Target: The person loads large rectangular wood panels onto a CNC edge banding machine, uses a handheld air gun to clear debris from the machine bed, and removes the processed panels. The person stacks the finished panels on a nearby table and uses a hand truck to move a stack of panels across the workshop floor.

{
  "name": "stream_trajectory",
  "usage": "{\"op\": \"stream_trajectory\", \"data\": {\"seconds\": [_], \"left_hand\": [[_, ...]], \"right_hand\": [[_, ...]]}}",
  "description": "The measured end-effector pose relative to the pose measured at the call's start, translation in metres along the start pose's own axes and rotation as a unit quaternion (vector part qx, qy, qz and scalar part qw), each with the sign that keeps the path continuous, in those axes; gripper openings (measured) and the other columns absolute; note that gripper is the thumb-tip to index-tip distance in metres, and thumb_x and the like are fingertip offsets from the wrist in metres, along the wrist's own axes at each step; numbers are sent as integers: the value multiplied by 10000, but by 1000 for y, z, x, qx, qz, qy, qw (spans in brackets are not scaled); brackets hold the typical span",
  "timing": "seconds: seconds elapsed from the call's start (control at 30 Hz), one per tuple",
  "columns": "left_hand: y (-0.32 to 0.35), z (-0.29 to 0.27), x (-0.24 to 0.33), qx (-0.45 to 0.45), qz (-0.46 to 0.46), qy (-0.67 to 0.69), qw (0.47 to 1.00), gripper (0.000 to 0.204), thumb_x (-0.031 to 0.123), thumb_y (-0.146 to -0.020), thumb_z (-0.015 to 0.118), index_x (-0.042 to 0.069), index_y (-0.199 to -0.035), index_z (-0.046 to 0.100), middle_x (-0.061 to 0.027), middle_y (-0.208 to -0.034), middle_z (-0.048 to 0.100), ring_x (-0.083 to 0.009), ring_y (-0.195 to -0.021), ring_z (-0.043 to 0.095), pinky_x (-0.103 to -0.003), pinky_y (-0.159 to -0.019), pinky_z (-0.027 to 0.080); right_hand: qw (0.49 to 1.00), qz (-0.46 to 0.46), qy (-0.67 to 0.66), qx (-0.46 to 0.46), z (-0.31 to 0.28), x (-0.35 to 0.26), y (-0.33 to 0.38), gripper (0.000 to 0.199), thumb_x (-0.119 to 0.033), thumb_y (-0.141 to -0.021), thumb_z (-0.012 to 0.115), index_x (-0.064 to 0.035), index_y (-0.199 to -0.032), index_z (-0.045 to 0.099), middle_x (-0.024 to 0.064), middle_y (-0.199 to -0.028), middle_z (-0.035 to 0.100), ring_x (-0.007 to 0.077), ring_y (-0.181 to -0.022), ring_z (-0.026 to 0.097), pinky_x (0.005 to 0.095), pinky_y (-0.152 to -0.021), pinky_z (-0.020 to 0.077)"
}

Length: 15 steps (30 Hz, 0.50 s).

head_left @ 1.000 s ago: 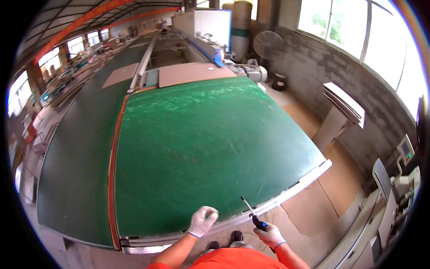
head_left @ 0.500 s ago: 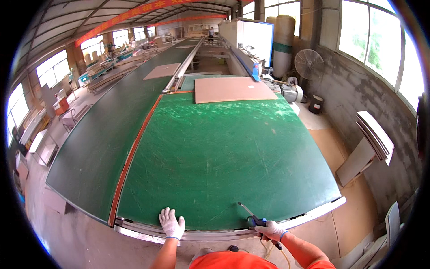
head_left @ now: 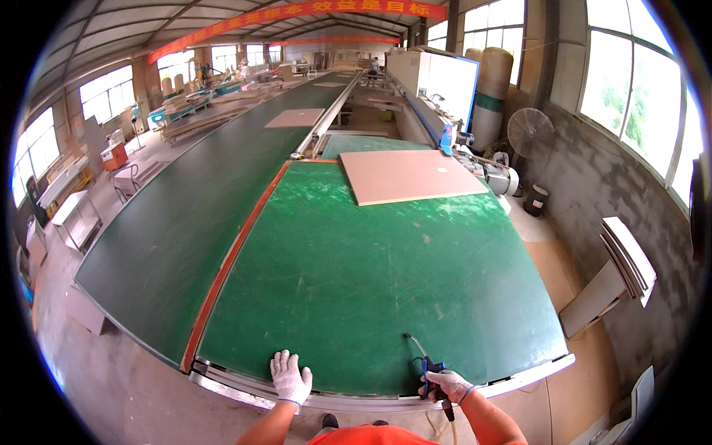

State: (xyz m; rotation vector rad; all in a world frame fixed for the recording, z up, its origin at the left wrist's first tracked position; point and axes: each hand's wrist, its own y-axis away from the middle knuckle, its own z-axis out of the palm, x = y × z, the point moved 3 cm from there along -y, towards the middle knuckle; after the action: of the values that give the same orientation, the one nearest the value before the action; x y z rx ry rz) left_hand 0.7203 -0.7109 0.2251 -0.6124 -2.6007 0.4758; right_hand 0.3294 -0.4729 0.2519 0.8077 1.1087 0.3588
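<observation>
My left hand [head_left: 291,377], in a white knit glove, lies flat with its fingers stretched out on the near edge of a green conveyor belt [head_left: 371,274]. In my right hand [head_left: 448,386], gloved the same way, is an air blow gun [head_left: 429,365] with a thin bent metal nozzle. Its nozzle points forward and left over the belt, and a pale hose hangs down from its handle. Toward the far end of the belt lies a flat pinkish-brown board [head_left: 409,178] with a small white label on it.
A second dark green belt [head_left: 170,215] runs alongside on the left, past an orange-brown strip [head_left: 236,259]. Another board [head_left: 295,118] lies on it. At right are a motor [head_left: 501,179], a fan [head_left: 530,132], a black bucket [head_left: 535,200] and leaning panels [head_left: 627,259]. Someone stands far back.
The board on the green belt has come nearer to me. The blow gun's nozzle has swung to point more forward. My left hand stays on the belt edge, and the view has tilted slightly.
</observation>
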Motion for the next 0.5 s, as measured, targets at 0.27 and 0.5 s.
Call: {"op": "stream_trajectory", "data": {"seconds": [0.27,0.5], "left_hand": [[-13,-13,-14,-19,48,53,997,487,314,-829,711,26,-1216,650,-230,-1405,569,-449,-1386,450,-599,-1200,305],[-20,-14,-19,-31,51,80,995,450,263,-802,734,33,-1180,652,-223,-1389,571,-457,-1370,460,-613,-1189,309]], "right_hand": [[996,23,-31,-79,103,1,-43,349,-337,-1071,587,-12,-1195,612,175,-979,771,170,-602,641,311,-581,526],[998,11,50,-20,138,-35,-52,313,-299,-1052,611,0,-1144,614,161,-920,761,167,-569,633,318,-524,519]]}}
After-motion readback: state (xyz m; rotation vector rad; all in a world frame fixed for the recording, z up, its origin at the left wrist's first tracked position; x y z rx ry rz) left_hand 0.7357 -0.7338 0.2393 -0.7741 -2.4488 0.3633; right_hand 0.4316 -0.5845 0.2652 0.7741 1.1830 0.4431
